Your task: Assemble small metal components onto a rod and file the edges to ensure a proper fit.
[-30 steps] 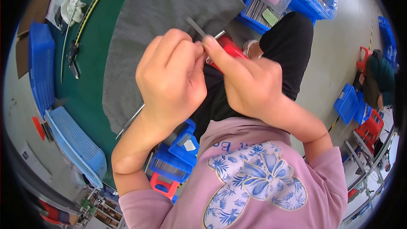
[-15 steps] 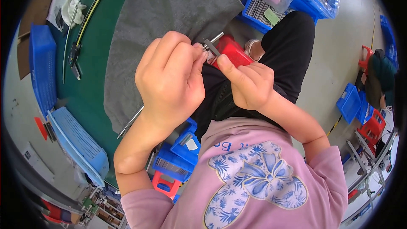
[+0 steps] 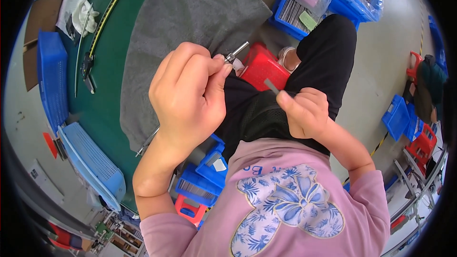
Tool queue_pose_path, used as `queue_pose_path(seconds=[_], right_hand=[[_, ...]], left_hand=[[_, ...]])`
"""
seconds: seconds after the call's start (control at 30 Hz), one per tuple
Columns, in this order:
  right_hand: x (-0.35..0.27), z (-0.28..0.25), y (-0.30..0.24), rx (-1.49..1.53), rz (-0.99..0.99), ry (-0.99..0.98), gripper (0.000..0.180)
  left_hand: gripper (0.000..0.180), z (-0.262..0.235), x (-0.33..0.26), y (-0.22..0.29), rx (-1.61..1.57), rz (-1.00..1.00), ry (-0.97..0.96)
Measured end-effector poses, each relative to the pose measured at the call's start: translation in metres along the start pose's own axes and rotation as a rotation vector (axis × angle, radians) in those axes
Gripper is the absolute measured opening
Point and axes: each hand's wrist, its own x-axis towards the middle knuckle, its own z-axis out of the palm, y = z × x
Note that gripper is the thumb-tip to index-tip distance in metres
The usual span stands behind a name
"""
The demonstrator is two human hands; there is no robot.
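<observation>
My left hand is closed, pinching a slim metal rod between thumb and fingertips. The rod's stepped, shiny end points up and right past my fingers. Its other end shows beyond my left wrist, and the middle is hidden behind the hand. Lower and to the right, my right hand grips a short flat grey strip whose tip sticks out above the thumb. The strip and the rod are apart. Under the left hand lies a grey cloth, draped over the green table.
A digital caliper and a tape-like ruler lie on the table, left of the cloth. Blue baskets line its left edge. A blue bin of metal rods stands ahead right. A red stool is beyond my lap.
My right hand has drawn back down and right, taking the grey strip off the rod's end. My left hand keeps its hold on the rod, nearly in place.
</observation>
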Motion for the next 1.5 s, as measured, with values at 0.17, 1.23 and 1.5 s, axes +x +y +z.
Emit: queue_pose_path(seconds=[0.17,1.23,1.5], right_hand=[[0.009,0.004,0.001,0.062,0.173,0.099,0.05],[0.085,0.018,-0.015,0.677,0.833,0.285,0.009],[0.089,0.021,-0.016,0.738,0.874,0.316,0.012]], left_hand=[[0.016,-0.003,0.001,0.001,-0.001,0.03,-0.045],[0.021,-0.001,-0.001,0.004,-0.078,-0.043,-0.014],[0.021,0.0,-0.001,0.005,-0.092,-0.055,-0.017]])
